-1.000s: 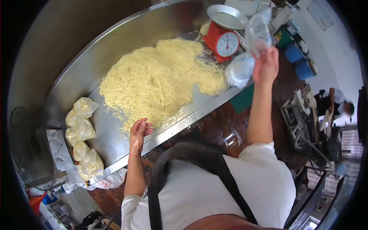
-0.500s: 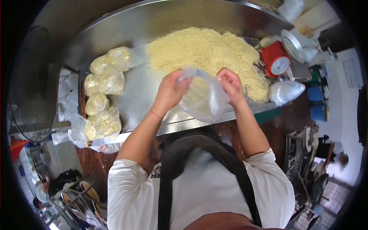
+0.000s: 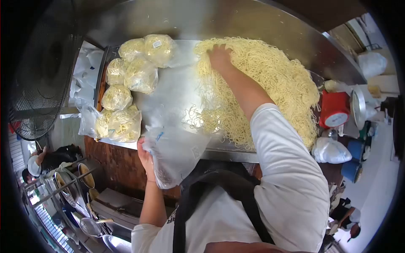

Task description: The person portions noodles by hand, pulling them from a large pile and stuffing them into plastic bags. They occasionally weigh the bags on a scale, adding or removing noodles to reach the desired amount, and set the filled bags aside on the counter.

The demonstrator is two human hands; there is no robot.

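A wide heap of pale yellow noodles [image 3: 274, 80] covers the right side of the steel worktop [image 3: 168, 101]. My right hand [image 3: 220, 57] reaches to the heap's far left edge, fingers spread and pressing down on the noodles, the tips partly sunk among them. Low at the worktop's front edge, my left hand [image 3: 144, 155] grips a clear plastic bag [image 3: 179, 154] by its side. The bag hangs wide in front of my apron and looks to have no noodles in it. Several filled bags of noodles [image 3: 141, 78] stand along the worktop's left side, close beyond my left hand.
A red dial scale [image 3: 334, 110] with a metal pan [image 3: 358, 107] stands at the right end. Near it lies a bundle of plastic bags [image 3: 331, 150]. A fan [image 3: 36, 101] is at the left. Other people [image 3: 346, 217] are in the background on both sides.
My hands have parted: the left has carried the plastic bag down and left, while the right has let go of it and moved to the noodles' far edge. The view has shifted.
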